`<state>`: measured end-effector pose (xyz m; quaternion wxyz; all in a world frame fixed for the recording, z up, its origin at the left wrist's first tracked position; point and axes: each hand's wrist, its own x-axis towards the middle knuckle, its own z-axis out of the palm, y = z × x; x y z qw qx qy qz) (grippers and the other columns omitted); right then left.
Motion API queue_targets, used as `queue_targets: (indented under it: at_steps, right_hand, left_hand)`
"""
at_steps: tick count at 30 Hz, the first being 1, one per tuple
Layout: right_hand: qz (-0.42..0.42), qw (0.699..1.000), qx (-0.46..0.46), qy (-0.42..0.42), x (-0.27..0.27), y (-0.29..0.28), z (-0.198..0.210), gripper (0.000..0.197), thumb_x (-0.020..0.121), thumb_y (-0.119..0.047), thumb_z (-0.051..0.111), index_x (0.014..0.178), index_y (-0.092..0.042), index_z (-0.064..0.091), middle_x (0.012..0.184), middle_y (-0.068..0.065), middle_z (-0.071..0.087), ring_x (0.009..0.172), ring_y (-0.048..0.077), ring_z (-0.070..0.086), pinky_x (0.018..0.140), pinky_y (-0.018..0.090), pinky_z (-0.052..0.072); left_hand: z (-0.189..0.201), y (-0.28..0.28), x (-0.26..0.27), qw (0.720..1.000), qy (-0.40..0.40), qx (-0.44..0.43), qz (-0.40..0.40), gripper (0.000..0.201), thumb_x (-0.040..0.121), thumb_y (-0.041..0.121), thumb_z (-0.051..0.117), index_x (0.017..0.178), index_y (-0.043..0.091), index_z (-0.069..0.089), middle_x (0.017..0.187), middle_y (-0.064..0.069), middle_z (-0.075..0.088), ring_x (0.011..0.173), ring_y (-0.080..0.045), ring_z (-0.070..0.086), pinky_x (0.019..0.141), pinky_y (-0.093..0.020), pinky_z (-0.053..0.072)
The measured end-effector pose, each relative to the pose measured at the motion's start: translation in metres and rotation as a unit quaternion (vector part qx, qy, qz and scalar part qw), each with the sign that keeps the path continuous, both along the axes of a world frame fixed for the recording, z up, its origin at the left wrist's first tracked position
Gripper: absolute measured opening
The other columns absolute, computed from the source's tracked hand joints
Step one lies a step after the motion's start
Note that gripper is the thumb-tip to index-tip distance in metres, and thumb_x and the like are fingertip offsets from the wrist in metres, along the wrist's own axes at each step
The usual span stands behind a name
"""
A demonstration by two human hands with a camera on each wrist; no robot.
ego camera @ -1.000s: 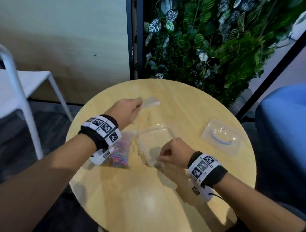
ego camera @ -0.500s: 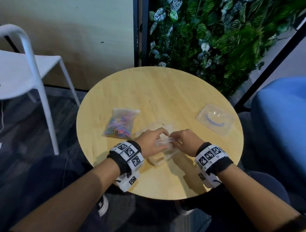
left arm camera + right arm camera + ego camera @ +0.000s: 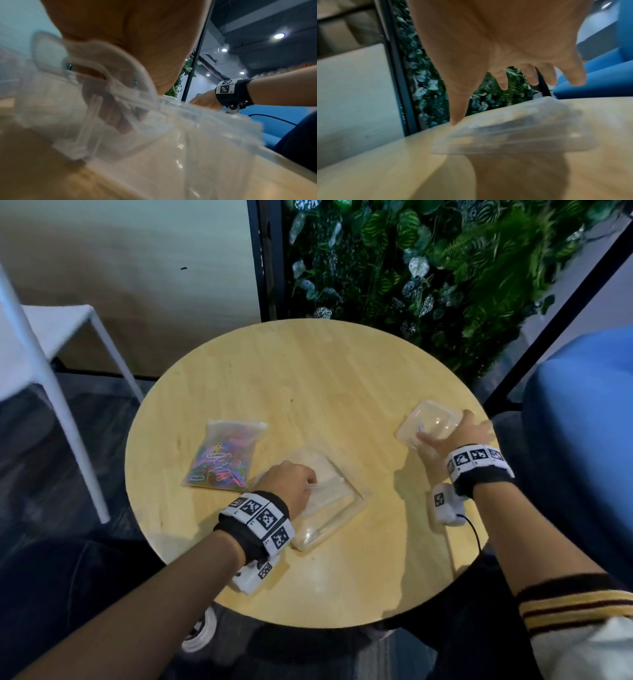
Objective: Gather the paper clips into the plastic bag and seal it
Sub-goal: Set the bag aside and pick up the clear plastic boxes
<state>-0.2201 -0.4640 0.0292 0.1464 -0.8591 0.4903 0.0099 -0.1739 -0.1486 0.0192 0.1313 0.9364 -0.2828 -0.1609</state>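
Note:
A sealed-looking clear plastic bag point(image 3: 224, 458) full of coloured paper clips lies flat on the left of the round wooden table point(image 3: 325, 371). My left hand point(image 3: 301, 484) grips the rim of an empty clear plastic box point(image 3: 334, 501) near the front; in the left wrist view its fingers point(image 3: 120, 119) curl over the box point(image 3: 180, 142) wall. My right hand point(image 3: 455, 434) hovers at the table's right edge with fingers spread over a clear lid point(image 3: 428, 424). In the right wrist view the thumb tip point(image 3: 456, 119) touches the lid point(image 3: 522, 132).
A white chair point(image 3: 51, 337) stands to the left of the table. A blue seat point(image 3: 582, 422) is close on the right, and a wall of green plants point(image 3: 411, 268) rises behind. The table's far half is bare wood.
Half a second ago both hands met at the clear box. My right hand has since moved away to the right onto the lid; my left hand stays on the box.

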Motion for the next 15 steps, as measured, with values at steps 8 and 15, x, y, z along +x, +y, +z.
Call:
queue_targets:
  at_steps: [8, 15]
  right_hand:
    - [-0.066, 0.995, 0.056, -0.044, -0.016, -0.025, -0.010, 0.122, 0.038, -0.078, 0.077, 0.137, -0.020, 0.036, 0.130, 0.011, 0.041, 0.117, 0.036, 0.048, 0.082, 0.045, 0.051]
    - [-0.052, 0.986, 0.161, -0.005, -0.033, -0.045, -0.009, 0.099, 0.025, -0.069, 0.083, 0.110, -0.024, 0.063, 0.093, 0.003, 0.067, 0.075, 0.028, 0.066, 0.062, 0.033, 0.055]
  left_hand:
    - [0.001, -0.029, 0.014, 0.997, -0.072, 0.023, 0.006, 0.034, 0.089, 0.015, 0.065, 0.121, 0.023, 0.061, 0.113, -0.005, 0.065, 0.104, -0.026, 0.062, 0.088, -0.036, 0.051]
    - [0.004, -0.049, 0.029, 0.998, -0.064, 0.006, -0.009, 0.035, 0.086, 0.001, 0.055, 0.110, 0.022, 0.068, 0.105, -0.006, 0.071, 0.095, -0.026, 0.066, 0.083, -0.037, 0.055]
